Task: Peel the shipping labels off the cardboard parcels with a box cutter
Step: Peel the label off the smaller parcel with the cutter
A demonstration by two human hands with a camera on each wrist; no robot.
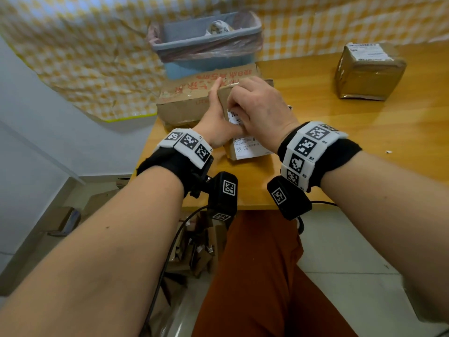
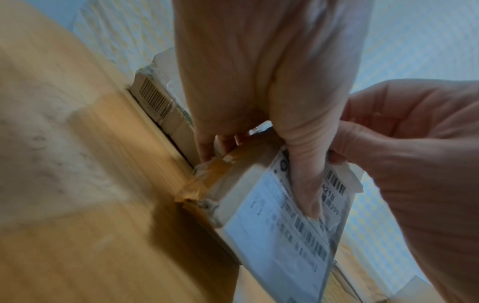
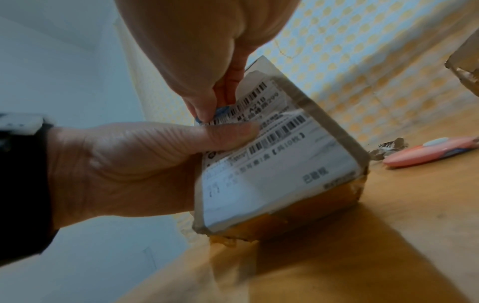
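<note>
Our left hand [image 1: 218,122] grips the small parcel [image 3: 282,164], tilted on the table [image 1: 340,147] at twelve o'clock from us, thumb pressing its shipping label [image 3: 272,184]. Our right hand [image 1: 262,110] pinches the label's lifted corner. The pink box cutter [image 3: 430,151] lies at the parcel's three o'clock.

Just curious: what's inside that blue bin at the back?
The bin holds a pinkish plastic liner and some crumpled paper. Its walls hide anything lower down.
</note>
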